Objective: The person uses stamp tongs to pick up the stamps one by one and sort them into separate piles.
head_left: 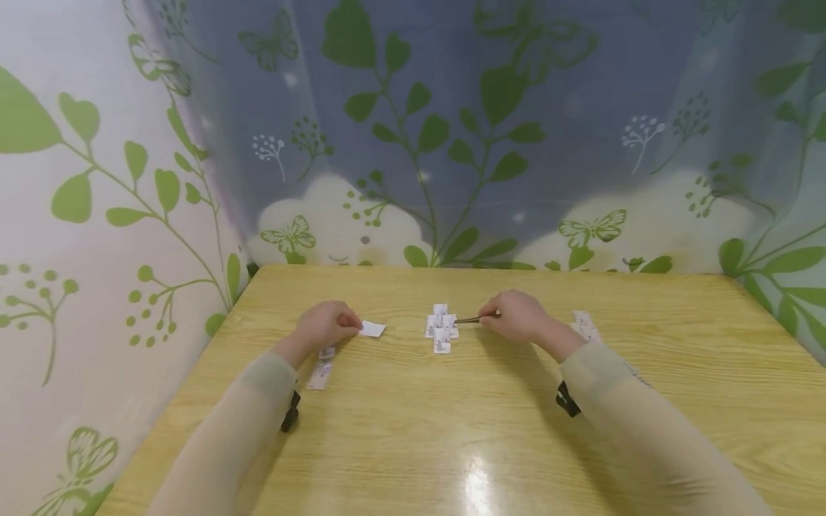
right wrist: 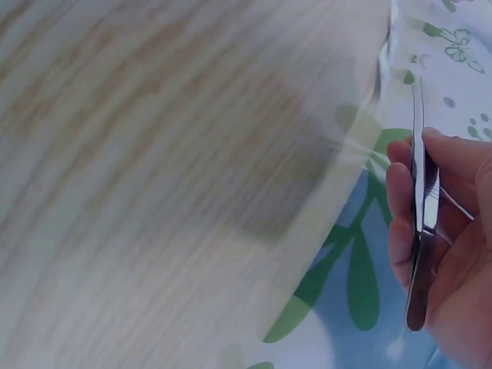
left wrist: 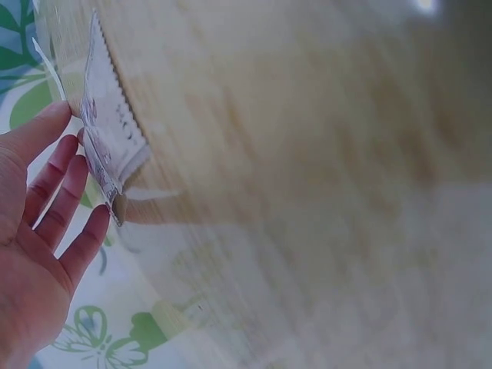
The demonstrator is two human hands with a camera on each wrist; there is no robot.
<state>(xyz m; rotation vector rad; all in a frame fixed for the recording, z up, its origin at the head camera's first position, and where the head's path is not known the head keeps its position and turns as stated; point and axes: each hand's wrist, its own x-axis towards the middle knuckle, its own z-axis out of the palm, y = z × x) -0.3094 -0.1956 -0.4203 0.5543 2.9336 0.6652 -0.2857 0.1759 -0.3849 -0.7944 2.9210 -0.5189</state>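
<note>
My left hand point(head_left: 327, 326) pinches a small flat white piece point(head_left: 372, 328) by its near end, just above the table. In the left wrist view, that white piece point(left wrist: 49, 69) shows edge-on at the thumb tip. Beside the fingers is a printed packet with a serrated edge point(left wrist: 115, 115). With curled fingers my right hand point(head_left: 516, 315) holds metal tweezers point(head_left: 470, 320), seen lengthwise as tweezers point(right wrist: 422, 200) in the right wrist view. Their tips point left, at the edge of several small printed packets point(head_left: 442, 335) grouped in a cross; whether they touch cannot be told.
A pale wooden table point(head_left: 413, 416) carries everything. More printed packets point(head_left: 320, 374) lie in a row under the left wrist, and others point(head_left: 586, 326) beyond the right forearm. A leaf-patterned curtain point(head_left: 413, 179) hangs along the table's far and left edges.
</note>
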